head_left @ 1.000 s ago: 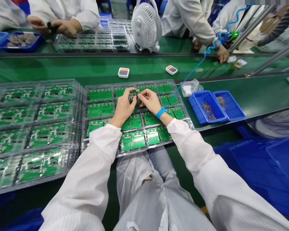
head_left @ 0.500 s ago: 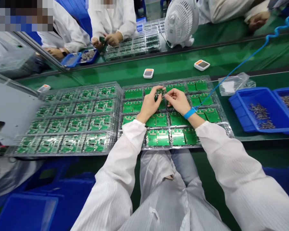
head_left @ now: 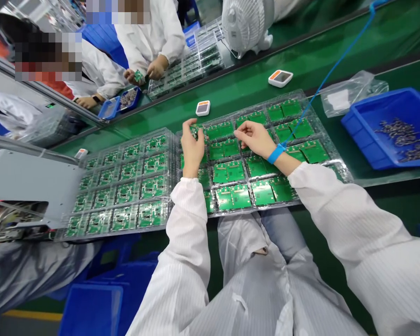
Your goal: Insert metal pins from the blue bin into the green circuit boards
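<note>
While the left hand (head_left: 192, 148) holds a small circuit board (head_left: 196, 131) between curled thumb and fingers above the far left corner of the clear compartment tray (head_left: 322, 130), the right hand (head_left: 256, 138) hovers over the tray's far middle, fingertips drawn into a narrow pinch; whether they grip anything, I cannot tell. A blue wrist strap (head_left: 276, 153) circles the right wrist. Green boards (head_left: 233, 196) lie in the tray's compartments. Just left of the tray sits a tray stack (head_left: 171, 177); to its right, a blue bin (head_left: 364, 142) contains small metal parts (head_left: 401, 133). Beyond its far edge stand two white timers (head_left: 203, 108).
</note>
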Demonstrator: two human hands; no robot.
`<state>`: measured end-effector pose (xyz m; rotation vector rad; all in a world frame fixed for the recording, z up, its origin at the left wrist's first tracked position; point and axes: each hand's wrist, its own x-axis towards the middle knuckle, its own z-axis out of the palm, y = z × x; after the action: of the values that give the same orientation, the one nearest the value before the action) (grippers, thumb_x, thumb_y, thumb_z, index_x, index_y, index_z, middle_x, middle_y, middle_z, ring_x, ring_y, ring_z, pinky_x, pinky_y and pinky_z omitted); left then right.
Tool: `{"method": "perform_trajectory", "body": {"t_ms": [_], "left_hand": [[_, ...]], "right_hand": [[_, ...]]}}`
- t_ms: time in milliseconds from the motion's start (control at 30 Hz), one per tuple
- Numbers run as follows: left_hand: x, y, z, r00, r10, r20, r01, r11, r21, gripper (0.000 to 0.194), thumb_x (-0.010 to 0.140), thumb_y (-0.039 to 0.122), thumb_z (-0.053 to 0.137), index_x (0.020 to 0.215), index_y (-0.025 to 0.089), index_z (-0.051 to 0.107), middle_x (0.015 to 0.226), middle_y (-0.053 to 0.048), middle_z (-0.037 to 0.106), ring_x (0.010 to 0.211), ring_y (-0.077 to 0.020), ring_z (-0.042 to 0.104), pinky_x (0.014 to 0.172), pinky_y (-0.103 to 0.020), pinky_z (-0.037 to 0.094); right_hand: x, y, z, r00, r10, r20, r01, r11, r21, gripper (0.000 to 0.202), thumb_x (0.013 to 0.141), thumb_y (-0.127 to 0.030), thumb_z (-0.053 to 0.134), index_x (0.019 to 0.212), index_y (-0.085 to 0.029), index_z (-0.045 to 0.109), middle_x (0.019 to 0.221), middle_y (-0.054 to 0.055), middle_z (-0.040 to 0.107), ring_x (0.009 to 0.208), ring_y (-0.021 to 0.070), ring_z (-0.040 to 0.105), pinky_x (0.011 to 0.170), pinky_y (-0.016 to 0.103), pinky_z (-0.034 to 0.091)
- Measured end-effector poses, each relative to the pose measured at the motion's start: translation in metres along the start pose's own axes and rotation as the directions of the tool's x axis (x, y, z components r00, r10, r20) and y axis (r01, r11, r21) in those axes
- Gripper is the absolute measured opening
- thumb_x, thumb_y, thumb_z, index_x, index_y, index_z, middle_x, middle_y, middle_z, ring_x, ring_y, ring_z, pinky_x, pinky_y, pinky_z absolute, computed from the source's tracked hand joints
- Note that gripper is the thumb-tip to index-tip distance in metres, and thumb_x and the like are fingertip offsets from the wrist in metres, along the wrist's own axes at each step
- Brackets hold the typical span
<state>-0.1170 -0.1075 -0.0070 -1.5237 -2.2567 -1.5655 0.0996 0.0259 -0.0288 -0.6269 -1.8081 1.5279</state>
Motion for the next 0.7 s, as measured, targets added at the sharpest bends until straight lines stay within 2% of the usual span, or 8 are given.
{"method": "perform_trajectory", "body": {"t_ms": [100, 167, 300, 400, 433, 500, 600, 700], "left_hand": [[0.002, 0.022, -0.023, 0.995, 0.082, -0.051, -0.078, 0.994, 0.078, 0.043, 0.111, 0.052, 0.066, 0.142, 0.024, 0.056, 0.146, -0.013, 0.066, 0.125, -0.0238, 0.073, 0.107, -0.038, 0.064], [-0.003, 0.041, -0.04, 0.992, 0.118, -0.037, -0.112, 0.986, 0.127, 0.042, 0.111, 0.048, 0.066, 0.144, 0.025, 0.056, 0.147, -0.012, 0.066, 0.131, -0.0252, 0.071, 0.114, -0.042, 0.061], [-0.036, 0.068, -0.07, 0.988, 0.074, 0.137, -0.108, 0.96, 0.26, 0.037, 0.109, 0.038, 0.07, 0.142, 0.025, 0.062, 0.138, -0.011, 0.071, 0.125, -0.0286, 0.072, 0.116, -0.047, 0.058], [-0.069, 0.067, -0.088, 0.965, -0.124, 0.23, 0.028, 0.925, 0.379, 0.044, 0.104, 0.031, 0.075, 0.146, 0.025, 0.064, 0.111, -0.008, 0.074, 0.103, -0.029, 0.075, 0.106, -0.049, 0.06], [-0.078, 0.064, -0.092, 0.954, -0.196, 0.229, 0.087, 0.906, 0.414, 0.046, 0.104, 0.029, 0.075, 0.148, 0.025, 0.063, 0.1, -0.005, 0.072, 0.095, -0.0283, 0.074, 0.102, -0.049, 0.061], [-0.095, 0.056, -0.097, 0.93, -0.301, 0.209, 0.184, 0.876, 0.446, 0.05, 0.104, 0.03, 0.075, 0.151, 0.024, 0.062, 0.094, -0.004, 0.07, 0.087, -0.0264, 0.072, 0.096, -0.047, 0.061], [-0.112, 0.045, -0.098, 0.91, -0.375, 0.174, 0.286, 0.875, 0.391, 0.057, 0.103, 0.039, 0.076, 0.156, 0.025, 0.058, 0.122, -0.011, 0.075, 0.09, -0.023, 0.072, 0.093, -0.042, 0.061], [-0.127, 0.039, -0.097, 0.895, -0.414, 0.165, 0.368, 0.896, 0.25, 0.06, 0.107, 0.045, 0.069, 0.161, 0.026, 0.05, 0.149, -0.017, 0.069, 0.102, -0.0214, 0.076, 0.097, -0.039, 0.062]], "right_hand": [[0.0, 0.0, 0.002, 1.0, 0.01, 0.006, -0.009, 0.999, -0.049, 0.025, 0.098, -0.038, 0.081, 0.091, -0.021, 0.064, 0.072, 0.0, 0.065, 0.054, 0.0158, 0.064, 0.058, 0.032, 0.057], [0.0, -0.001, 0.003, 1.0, 0.01, 0.014, -0.009, 0.998, -0.066, 0.023, 0.099, -0.035, 0.08, 0.091, -0.021, 0.064, 0.071, 0.0, 0.066, 0.055, 0.0166, 0.065, 0.06, 0.033, 0.057], [0.0, -0.001, 0.003, 0.999, -0.028, 0.028, 0.03, 0.997, -0.066, 0.023, 0.098, -0.035, 0.081, 0.091, -0.021, 0.064, 0.071, 0.0, 0.066, 0.056, 0.0168, 0.064, 0.06, 0.032, 0.056], [0.001, -0.001, 0.004, 0.998, -0.052, 0.031, 0.053, 0.997, -0.058, 0.022, 0.097, -0.032, 0.081, 0.089, -0.021, 0.064, 0.069, -0.001, 0.066, 0.056, 0.016, 0.064, 0.059, 0.031, 0.054], [0.001, -0.001, 0.005, 0.998, -0.052, 0.029, 0.053, 0.997, -0.055, 0.022, 0.097, -0.032, 0.082, 0.089, -0.021, 0.064, 0.069, -0.001, 0.065, 0.056, 0.0158, 0.064, 0.058, 0.031, 0.054], [0.001, -0.001, 0.006, 0.999, -0.046, 0.027, 0.047, 0.997, -0.053, 0.022, 0.096, -0.03, 0.082, 0.088, -0.021, 0.064, 0.069, -0.001, 0.066, 0.056, 0.0155, 0.064, 0.058, 0.03, 0.053], [0.002, -0.002, 0.006, 0.999, -0.037, 0.028, 0.039, 0.998, -0.057, 0.021, 0.096, -0.029, 0.081, 0.088, -0.02, 0.064, 0.071, -0.001, 0.067, 0.056, 0.0152, 0.063, 0.058, 0.031, 0.053], [0.001, -0.003, 0.006, 0.998, -0.045, 0.035, 0.046, 0.998, -0.049, 0.022, 0.096, -0.03, 0.081, 0.088, -0.02, 0.064, 0.071, -0.001, 0.067, 0.057, 0.0146, 0.063, 0.057, 0.03, 0.053]]}}
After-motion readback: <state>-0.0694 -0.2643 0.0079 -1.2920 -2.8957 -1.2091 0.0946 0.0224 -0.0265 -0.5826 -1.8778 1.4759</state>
